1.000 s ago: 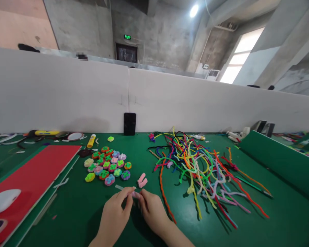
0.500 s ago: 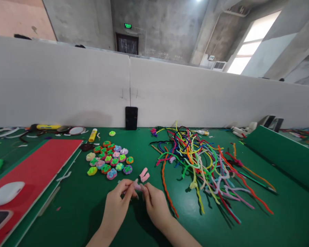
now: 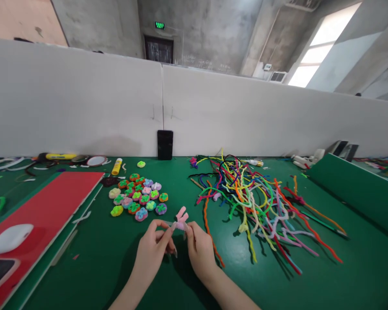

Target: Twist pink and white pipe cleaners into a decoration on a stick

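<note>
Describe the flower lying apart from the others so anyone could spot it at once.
Start at the white partition behind the green table; a black phone stands against it. Between that phone and the yellow glue stick to its left lies one yellow-green flower. Unlike the other flowers, clustered nearer you, it lies alone, farther back.

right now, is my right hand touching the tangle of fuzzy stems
No, the right hand is at the small lilac piece, apart from the tangle of fuzzy stems.
</note>
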Available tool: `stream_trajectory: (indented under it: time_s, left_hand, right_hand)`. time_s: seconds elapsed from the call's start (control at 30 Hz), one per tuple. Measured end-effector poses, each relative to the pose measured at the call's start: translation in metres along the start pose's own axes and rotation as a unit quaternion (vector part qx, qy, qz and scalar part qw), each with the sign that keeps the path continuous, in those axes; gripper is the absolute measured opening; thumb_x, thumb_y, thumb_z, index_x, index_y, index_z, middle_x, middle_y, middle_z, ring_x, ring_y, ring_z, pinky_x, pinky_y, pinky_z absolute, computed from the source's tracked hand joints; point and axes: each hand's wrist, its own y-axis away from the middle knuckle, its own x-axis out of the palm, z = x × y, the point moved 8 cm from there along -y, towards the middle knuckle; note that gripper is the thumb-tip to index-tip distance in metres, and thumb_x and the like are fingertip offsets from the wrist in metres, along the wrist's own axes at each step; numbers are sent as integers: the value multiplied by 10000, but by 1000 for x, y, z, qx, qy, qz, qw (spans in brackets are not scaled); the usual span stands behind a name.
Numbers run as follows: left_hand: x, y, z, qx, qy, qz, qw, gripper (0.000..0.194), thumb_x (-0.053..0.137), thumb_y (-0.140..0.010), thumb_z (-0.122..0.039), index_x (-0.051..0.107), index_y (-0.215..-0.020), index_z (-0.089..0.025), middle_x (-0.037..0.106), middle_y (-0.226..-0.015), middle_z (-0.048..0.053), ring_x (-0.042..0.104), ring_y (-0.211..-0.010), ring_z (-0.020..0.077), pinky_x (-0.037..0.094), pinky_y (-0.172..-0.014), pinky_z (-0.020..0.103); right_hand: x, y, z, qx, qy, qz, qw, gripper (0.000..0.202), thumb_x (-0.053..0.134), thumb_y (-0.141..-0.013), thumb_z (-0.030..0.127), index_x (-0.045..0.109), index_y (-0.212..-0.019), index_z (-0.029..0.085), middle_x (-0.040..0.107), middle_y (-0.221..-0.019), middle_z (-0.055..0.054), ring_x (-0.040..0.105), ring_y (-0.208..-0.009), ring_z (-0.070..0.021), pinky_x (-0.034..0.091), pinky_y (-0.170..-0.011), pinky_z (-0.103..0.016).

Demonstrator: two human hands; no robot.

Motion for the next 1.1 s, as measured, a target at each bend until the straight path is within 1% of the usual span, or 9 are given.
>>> stream_trajectory:
  time_s: [0.1, 0.23, 0.33, 0.5, 0.63, 0.73, 0.83, 1.0, 1.1]
  left_hand:
    - [7, -1, 4, -23, 1, 45, 999, 318, 447, -752, -476, 489, -789, -163, 543, -412, -38, 525, -390, 123, 396, -421, 209]
    - [16, 0, 3, -46, 90, 95, 990, 422, 442, -757, -476, 484, -1014, -144, 510, -389, -60, 484, -358, 117, 400, -416, 215]
    - [15, -1, 1, -36, 107, 107, 988, 443, 460, -758, -462, 476, -1069, -148, 450, -356, -81, 404, -314, 94, 356, -384, 195]
    - [7, -2, 2, -14, 66, 93, 993, 374, 460, -778, -435, 516, -1005, -143, 404, -341, -87, 346, -307, 72, 283, -365, 172]
    - [4, -2, 1, 2, 42, 71, 997, 350, 455, -780, -437, 534, -936, -134, 379, -336, -92, 323, -300, 61, 269, -359, 167]
    - [2, -2, 0, 8, 27, 50, 998, 335, 452, -779, -443, 539, -892, -140, 365, -327, -95, 316, -295, 61, 279, -358, 168]
    - [0, -3, 1, 2, 21, 33, 999, 325, 456, -772, -454, 537, -836, -146, 366, -325, -93, 320, -294, 66, 284, -352, 171]
    - [0, -4, 4, -4, 47, 26, 999, 306, 459, -773, -453, 522, -788, -154, 368, -331, -92, 320, -306, 67, 295, -358, 170]
    - [-1, -5, 5, 3, 62, 21, 998, 294, 470, -774, -451, 505, -737, -161, 365, -343, -92, 316, -320, 60, 292, -366, 163]
  right_hand:
    - [-1, 0, -1, 8, -12, -2, 1000, 340, 254, -906, 307, 496, -700, 185, 480, -554, 14, 434, -458, -101, 283, -476, -205]
    - [-1, -1, 1, 2, -57, 2, 998, 338, 253, -904, 295, 473, -674, 184, 451, -544, 22, 413, -468, -96, 293, -478, -198]
    - [-2, -1, 3, -6, -84, 10, 996, 339, 262, -899, 291, 446, -634, 187, 418, -524, 32, 386, -462, -91, 289, -466, -194]
    - [-6, -4, 5, -10, -81, 4, 997, 336, 284, -892, 279, 429, -604, 186, 407, -513, 35, 378, -463, -87, 281, -467, -199]
    - [-4, -5, 3, 8, -97, 15, 995, 353, 282, -896, 290, 425, -591, 184, 414, -500, 37, 381, -451, -84, 275, -458, -198]
    - [2, -5, 2, 25, -134, 39, 990, 266, 311, -887, 323, 479, -739, 179, 471, -577, 29, 408, -463, -86, 308, -460, -189]
    - [7, -5, 3, 30, -159, 53, 985, 199, 388, -853, 362, 470, -867, 181, 511, -681, 16, 433, -474, -84, 343, -462, -186]
    - [6, -5, 3, 25, -181, 45, 982, 179, 407, -851, 338, 487, -814, 182, 506, -659, 21, 452, -490, -82, 359, -473, -179]
    - [8, -5, 1, 35, -187, 59, 980, 208, 424, -845, 354, 473, -734, 184, 452, -560, 47, 434, -462, -81, 335, -453, -175]
